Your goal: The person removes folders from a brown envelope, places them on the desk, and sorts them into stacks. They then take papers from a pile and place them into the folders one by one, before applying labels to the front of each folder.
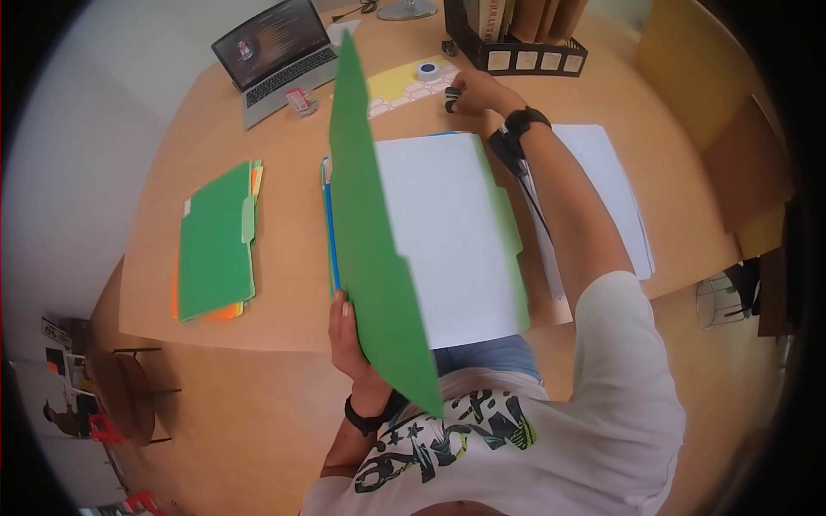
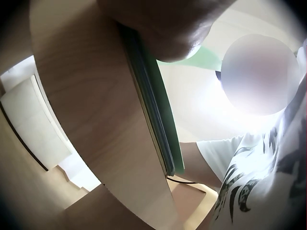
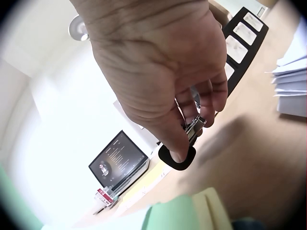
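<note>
A green folder (image 1: 366, 206) lies with its cover standing upright, white sheets (image 1: 439, 232) on its right side. My left hand (image 1: 351, 344) rests against the outside of the cover near its lower left edge; its thumb is hidden. In the left wrist view, my left hand (image 2: 168, 24) is over the edge of the folder stack (image 2: 153, 115). Beyond the folder, my right hand (image 1: 483, 91) pinches a small black tool (image 1: 451, 100), which looks like a staple remover. The right wrist view shows my right hand (image 3: 160, 67) with thumb and fingers on the black and metal tool (image 3: 188, 162).
More green and orange folders (image 1: 217, 241) lie left. At the back are a laptop (image 1: 280, 60), a red-and-white item (image 1: 299, 101), a white roll (image 1: 428, 70) and a black organizer (image 1: 557, 60). A black object (image 1: 506, 153) and paper stack (image 1: 607, 189) lie beside my right forearm.
</note>
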A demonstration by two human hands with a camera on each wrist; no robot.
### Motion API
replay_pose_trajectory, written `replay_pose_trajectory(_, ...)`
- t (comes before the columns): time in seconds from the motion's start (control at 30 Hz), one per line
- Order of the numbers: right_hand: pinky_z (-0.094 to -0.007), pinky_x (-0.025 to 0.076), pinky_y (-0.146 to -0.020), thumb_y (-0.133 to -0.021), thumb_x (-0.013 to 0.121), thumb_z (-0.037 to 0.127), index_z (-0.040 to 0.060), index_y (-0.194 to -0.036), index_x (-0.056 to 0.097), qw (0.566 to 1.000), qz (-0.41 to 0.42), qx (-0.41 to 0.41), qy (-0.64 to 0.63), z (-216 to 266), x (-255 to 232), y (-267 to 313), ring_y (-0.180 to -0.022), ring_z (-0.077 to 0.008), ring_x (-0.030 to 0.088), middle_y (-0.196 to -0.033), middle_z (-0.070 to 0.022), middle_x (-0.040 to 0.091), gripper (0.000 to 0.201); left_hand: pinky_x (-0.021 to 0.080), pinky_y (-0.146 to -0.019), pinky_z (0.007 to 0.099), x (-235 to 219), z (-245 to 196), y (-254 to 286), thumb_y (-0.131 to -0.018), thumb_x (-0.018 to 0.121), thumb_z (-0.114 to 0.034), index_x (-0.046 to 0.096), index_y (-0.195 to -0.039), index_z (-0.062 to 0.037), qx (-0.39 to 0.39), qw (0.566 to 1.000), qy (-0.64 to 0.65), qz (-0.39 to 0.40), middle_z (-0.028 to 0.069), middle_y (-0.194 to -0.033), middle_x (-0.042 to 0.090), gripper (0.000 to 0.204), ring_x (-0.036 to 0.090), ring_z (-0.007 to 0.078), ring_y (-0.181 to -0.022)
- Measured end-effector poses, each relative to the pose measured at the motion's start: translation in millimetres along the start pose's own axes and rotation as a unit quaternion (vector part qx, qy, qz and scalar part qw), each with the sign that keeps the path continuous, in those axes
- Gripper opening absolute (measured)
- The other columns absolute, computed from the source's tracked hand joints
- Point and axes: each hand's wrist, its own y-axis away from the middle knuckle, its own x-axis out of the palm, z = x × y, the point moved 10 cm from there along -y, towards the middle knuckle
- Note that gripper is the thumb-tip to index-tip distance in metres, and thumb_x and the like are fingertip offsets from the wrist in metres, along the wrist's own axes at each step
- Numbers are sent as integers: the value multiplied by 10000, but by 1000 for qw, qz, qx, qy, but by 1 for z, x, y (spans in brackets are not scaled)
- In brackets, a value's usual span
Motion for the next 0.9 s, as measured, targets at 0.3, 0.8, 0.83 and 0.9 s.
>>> replay_pose_trajectory(0.3,-350,508,-769,-649,787,173,24,-980,689,998,65,-26,-2,-23,13,-3,-887,-282,661,-942,-153,694,376,419,-968,474,11,-10,-6,-898,481,-223,583,-1249,-17,15,989,-103,104,208,-1297,555,420,512,428,-1193)
replay_pose_trajectory(0.8,-413,421,-1006,-880,445,127,74,-1320,531,961,107,-188,170,102,50,-12,-1184,-348,527,-1298,-180,540,452,441,-887,487,25,-20,-12,-705,640,-310,631,-1154,-54,55,957,-158,237,196,-1260,570,517,521,414,-1173)
replay_pose_trajectory(0.83,-423,414,-1014,-883,442,123,80,-1332,518,954,109,-183,212,107,63,-8,-1201,-351,514,-1314,-179,521,457,447,-878,489,25,-20,-12,-700,647,-314,624,-1165,-58,54,956,-159,241,196,-1265,569,532,520,418,-1177)
replay_pose_trajectory(0.9,-438,407,-1023,-885,439,113,85,-1330,516,948,107,-166,251,107,79,-9,-1214,-359,503,-1317,-181,510,453,445,-878,483,26,-18,-10,-704,650,-337,626,-1162,-58,56,955,-164,242,194,-1263,572,537,520,410,-1180)
